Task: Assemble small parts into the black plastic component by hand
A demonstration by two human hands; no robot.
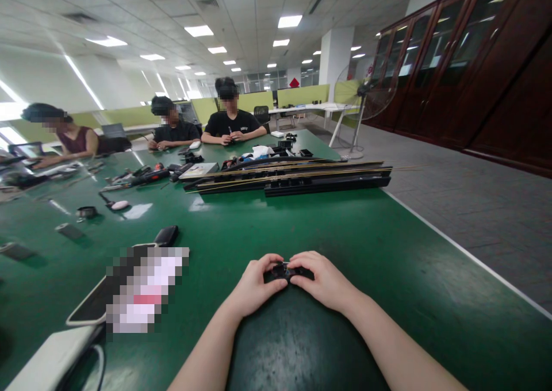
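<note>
Between my two hands is a small, dark, elongated part (281, 272), held just above or on the green table; its exact kind is too small to make out. My left hand (257, 283) is closed round its left end, thumb in front and fingers behind. The right end sits in my right hand (324, 279), gripped in the same way. A thin, light-coloured edge shows between my fingertips at the top of the part. My fingers cover both of its ends.
Long black rails with thin brass-coloured rods (328, 181) lie across the green table (224, 224). At left are a pixelated sheet (150, 287), a dark tablet-like device (92, 296), a white box (52, 359) and metal blocks (69, 231). Several people sit beyond; a fan (361, 92) stands right.
</note>
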